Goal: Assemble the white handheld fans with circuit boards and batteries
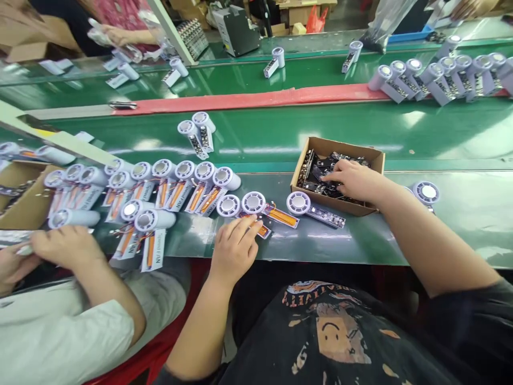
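My left hand [235,247] rests at the bench edge, fingers stretched out and touching a small white fan unit [253,203] with an orange strip on its board. My right hand [355,181] reaches into a cardboard box [339,202], its fingers apart among black circuit boards [318,184]; I cannot see a board gripped. Between my hands lies another round-headed fan [298,203] with a populated circuit board [326,216] beside it. One more fan head [228,205] sits just left of the one under my fingers.
Rows of fan units [185,171] stand to the left, near a co-worker's hands [66,246]. Beyond the bench runs a green conveyor [256,133] with a red strip [248,100] and more fans [435,75]. Another fan [425,191] lies behind my right forearm.
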`<state>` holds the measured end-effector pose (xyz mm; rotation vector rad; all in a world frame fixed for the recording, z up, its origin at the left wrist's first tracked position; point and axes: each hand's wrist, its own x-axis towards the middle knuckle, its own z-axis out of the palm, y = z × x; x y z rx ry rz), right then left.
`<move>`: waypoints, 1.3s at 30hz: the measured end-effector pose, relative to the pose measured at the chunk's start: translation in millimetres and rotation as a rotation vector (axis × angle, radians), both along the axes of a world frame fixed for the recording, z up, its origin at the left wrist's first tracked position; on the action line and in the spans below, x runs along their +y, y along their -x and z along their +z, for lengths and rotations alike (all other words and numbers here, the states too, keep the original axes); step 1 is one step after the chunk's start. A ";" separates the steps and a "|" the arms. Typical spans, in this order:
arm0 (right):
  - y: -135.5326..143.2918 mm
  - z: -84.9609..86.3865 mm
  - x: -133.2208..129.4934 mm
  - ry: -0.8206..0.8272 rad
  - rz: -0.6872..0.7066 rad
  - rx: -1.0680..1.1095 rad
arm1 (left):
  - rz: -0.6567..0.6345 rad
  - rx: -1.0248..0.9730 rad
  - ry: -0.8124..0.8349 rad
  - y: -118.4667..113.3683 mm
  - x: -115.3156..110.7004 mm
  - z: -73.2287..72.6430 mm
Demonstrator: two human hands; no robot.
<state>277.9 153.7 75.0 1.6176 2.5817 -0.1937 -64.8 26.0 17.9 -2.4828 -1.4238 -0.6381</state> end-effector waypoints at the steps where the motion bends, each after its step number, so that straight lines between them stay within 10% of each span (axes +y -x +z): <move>1: -0.1 1.0 7.1 0.036 0.034 -0.034 | 0.035 0.029 -0.007 1.1 2.8 -0.9; 9: -13.4 -0.9 7.2 -0.065 0.160 -0.006 | -0.131 0.192 -0.009 -2.3 16.7 0.7; 22: -6.2 4.6 -95.3 -0.579 0.117 1.060 | -0.303 0.185 -0.136 7.5 40.4 -4.7; 28: 8.1 -12.8 -143.7 -0.336 0.028 1.275 | -0.213 0.202 -0.211 38.7 24.0 -8.2; 35: 53.4 -36.1 -154.4 0.461 -0.728 1.876 | -0.055 0.272 -0.113 53.2 31.1 3.2; 39: 64.3 -30.8 -154.7 0.771 -0.855 1.987 | -0.038 0.284 0.096 50.3 27.6 20.0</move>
